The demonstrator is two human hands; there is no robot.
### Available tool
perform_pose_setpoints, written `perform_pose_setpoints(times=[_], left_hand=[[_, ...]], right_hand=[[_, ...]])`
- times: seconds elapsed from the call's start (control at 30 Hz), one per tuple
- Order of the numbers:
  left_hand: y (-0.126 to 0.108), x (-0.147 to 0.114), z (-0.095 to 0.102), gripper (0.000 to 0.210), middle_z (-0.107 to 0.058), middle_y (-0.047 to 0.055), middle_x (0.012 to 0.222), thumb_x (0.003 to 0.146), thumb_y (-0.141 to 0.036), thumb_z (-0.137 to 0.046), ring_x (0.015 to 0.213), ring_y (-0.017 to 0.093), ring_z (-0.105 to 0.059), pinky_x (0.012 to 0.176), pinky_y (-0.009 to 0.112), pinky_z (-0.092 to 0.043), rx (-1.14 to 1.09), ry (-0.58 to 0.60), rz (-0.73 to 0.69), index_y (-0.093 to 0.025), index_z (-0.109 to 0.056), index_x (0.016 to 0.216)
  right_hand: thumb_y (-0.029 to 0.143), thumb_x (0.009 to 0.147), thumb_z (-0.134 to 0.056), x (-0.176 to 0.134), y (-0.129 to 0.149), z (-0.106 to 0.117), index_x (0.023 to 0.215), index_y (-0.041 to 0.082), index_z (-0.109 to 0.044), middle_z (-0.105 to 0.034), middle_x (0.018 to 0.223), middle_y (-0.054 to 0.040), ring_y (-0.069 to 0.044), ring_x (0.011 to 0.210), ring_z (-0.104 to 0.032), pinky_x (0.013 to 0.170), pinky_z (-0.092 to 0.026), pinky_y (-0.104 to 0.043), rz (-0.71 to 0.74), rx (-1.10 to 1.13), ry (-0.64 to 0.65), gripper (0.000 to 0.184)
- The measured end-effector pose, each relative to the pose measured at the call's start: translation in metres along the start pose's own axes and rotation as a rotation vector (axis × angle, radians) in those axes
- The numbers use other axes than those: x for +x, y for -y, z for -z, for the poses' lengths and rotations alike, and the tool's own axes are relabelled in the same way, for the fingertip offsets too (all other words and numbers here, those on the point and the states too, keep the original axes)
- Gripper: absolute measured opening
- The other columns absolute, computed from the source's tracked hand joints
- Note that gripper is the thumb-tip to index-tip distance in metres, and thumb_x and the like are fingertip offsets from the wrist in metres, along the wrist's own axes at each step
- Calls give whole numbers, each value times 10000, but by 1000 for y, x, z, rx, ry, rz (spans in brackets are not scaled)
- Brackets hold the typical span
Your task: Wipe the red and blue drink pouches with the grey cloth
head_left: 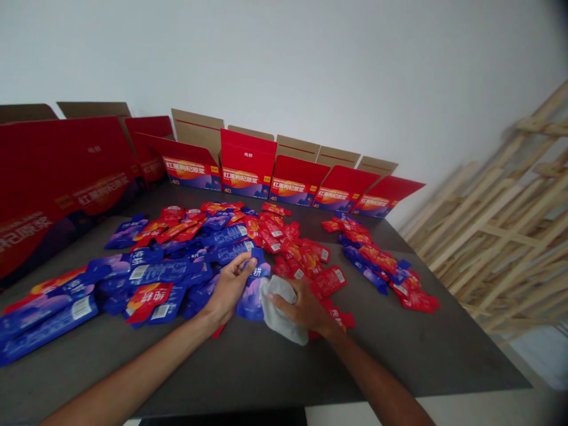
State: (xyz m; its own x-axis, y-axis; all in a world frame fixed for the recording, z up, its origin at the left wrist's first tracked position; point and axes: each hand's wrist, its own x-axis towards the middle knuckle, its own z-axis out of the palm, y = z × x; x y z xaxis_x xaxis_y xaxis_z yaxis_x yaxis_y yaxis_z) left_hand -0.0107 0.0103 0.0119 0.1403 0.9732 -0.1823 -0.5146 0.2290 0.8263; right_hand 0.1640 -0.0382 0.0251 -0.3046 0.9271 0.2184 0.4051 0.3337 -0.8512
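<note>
My left hand (232, 285) pinches the top corner of a blue pouch (251, 300) printed with white characters. A grey-white cloth (284, 319) is bunched in my right hand (300, 305), its edge against the right side of that pouch. Part of the pouch is hidden behind the cloth. Left of my hands lies a heap of blue pouches (160, 271) mixed with red ones. Red pouches (290, 248) are piled just beyond and to the right of my hands.
Open red cartons (248, 168) line the table's back edge, flaps up. Larger red cartons (66, 183) stand at the left. A row of mixed pouches (381, 260) lies on the right of the dark table (399, 361). Wooden slats (510, 236) stand beyond its right edge.
</note>
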Motion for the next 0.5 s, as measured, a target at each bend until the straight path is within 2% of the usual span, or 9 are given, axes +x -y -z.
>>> perform_pose_setpoints(times=[0.1, 0.17, 0.23, 0.33, 0.4, 0.5], left_hand=[[3, -4, -3, 376, -672, -28, 735, 659, -313, -844, 644, 100, -592, 616, 186, -446, 77, -42, -108, -179, -689, 973], [7, -10, -5, 359, -674, -19, 758, 708, -349, -806, 676, 112, -598, 616, 186, -451, 109, -35, -97, -194, -696, 1013], [11, -18, -7, 370, -685, -4, 772, 780, -433, -727, 707, 142, -624, 599, 201, -463, 84, 4, -18, -212, -694, 1075], [15, -30, -11, 456, -713, 30, 776, 844, -542, -605, 731, 201, -678, 563, 242, -484, -36, 102, 176, -225, -667, 1164], [15, -35, -14, 452, -729, 39, 784, 854, -522, -603, 732, 217, -698, 551, 254, -493, -87, 149, 250, -238, -649, 1202], [15, -37, -18, 438, -744, 40, 805, 836, -434, -660, 725, 217, -705, 565, 265, -511, -122, 178, 278, -243, -635, 1230]], right_hand=[[335, 864, -619, -4, 0, -6, 712, 188, -561, -532, 619, 35, -108, 541, -471, 485, -381, -218, -9, 116, 75, 220], [346, 862, -621, -6, -2, -12, 780, 187, -588, -562, 662, 29, -115, 570, -499, 513, -409, -221, -20, 157, 93, 182], [372, 860, -622, -8, -5, -18, 855, 185, -611, -604, 724, 18, -128, 628, -548, 559, -446, -224, -10, 150, 100, 188], [380, 853, -625, -8, -7, -25, 930, 184, -622, -637, 789, 9, -137, 687, -590, 613, -479, -228, 38, 94, 65, 210], [355, 842, -630, -7, -7, -28, 991, 188, -617, -660, 850, -1, -145, 734, -614, 666, -499, -241, 63, 45, -5, 223], [294, 810, -647, -7, -9, -32, 1056, 200, -600, -685, 942, -20, -170, 829, -646, 768, -515, -277, 77, -46, -141, 267]])
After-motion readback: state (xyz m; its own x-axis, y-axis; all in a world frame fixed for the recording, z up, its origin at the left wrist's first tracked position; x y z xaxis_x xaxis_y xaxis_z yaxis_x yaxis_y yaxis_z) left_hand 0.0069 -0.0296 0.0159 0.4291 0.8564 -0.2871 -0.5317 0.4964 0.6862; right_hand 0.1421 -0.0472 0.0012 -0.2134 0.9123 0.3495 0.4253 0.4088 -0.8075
